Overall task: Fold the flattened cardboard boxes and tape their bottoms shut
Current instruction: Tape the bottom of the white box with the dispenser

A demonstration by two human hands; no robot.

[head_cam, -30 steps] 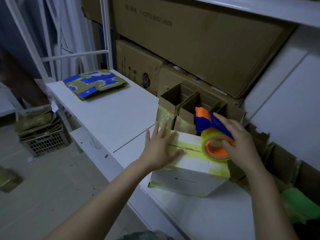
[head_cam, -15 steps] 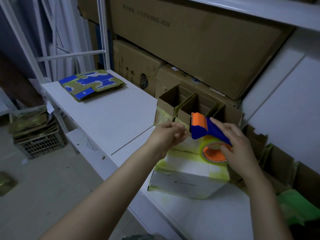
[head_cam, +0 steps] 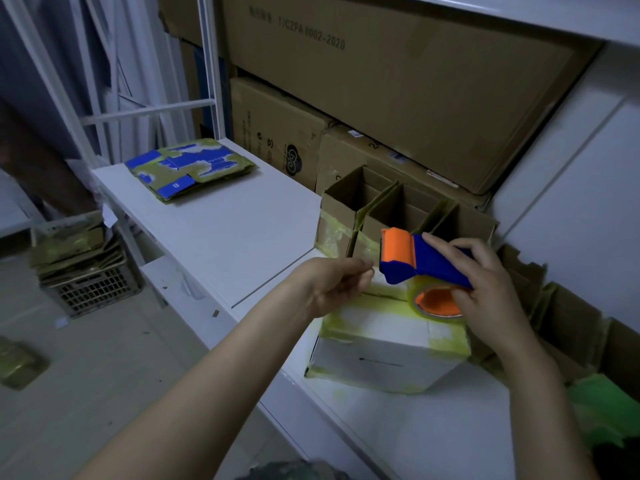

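Far to the left of the white box (head_cam: 388, 355), on the floor, stands one plastic crate (head_cam: 86, 289) that carries flat cardboard pieces. Nearer, but still well apart from the white box and to its back left, one stack of flattened boxes (head_cam: 190, 169) lies on the white table (head_cam: 225, 244); their print is blue and yellow-green. The left hand (head_cam: 332, 285) is above the left top edge of the white box. Its fingers are bent and drawn together so that the tips meet the thumb, and I cannot tell if they pinch an end of tape. The white box itself is only one. It stands on the table near the front edge, its flaps are folded flat on top with a dark seam across them, its edges have a yellow-green tint, and a thin black line is printed on its front side. Just behind the white box, three open brown boxes (head_cam: 398, 209) stand in a row. Above the right half of the white box is one tape dispenser (head_cam: 422, 265), blue with an orange head and an orange core in the clear roll. The right hand (head_cam: 485, 285) grips it, fingers clamped over the blue handle and the thumb against the roll.
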